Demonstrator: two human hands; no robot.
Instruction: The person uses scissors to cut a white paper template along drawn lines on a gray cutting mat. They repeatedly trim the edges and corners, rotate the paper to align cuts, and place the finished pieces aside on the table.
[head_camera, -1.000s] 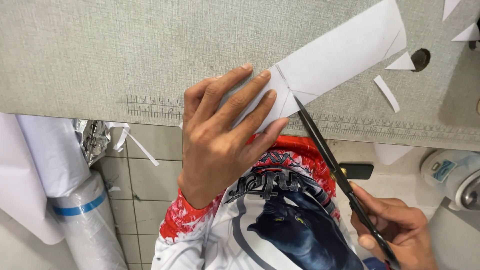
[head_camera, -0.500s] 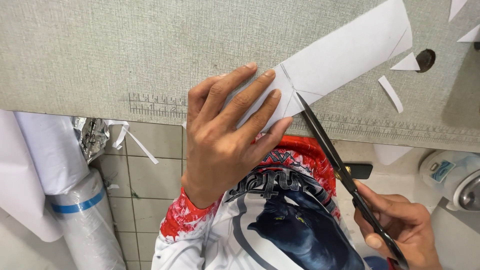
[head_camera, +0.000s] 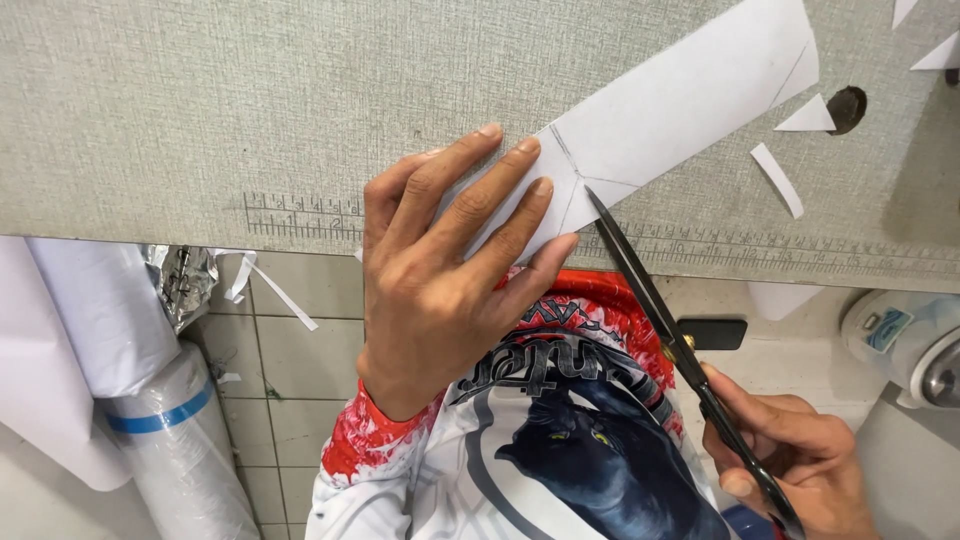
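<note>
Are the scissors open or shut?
Cannot tell: the scissors show as one thin dark line, tip at the paper strip edge; no gap visible.

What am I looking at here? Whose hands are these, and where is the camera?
The camera sits on a person's head and looks down, so you see that person's own two hands and printed shirt. The left hand presses flat on a long white paper strip with pencil lines, which lies on a grey cloth-covered table with a ruler printed along its edge. The right hand has a grip on long black scissors; their tips touch the strip's lower edge. Small white paper scraps lie nearby. Below the table are floor tiles and a white roll with a blue band.
</note>
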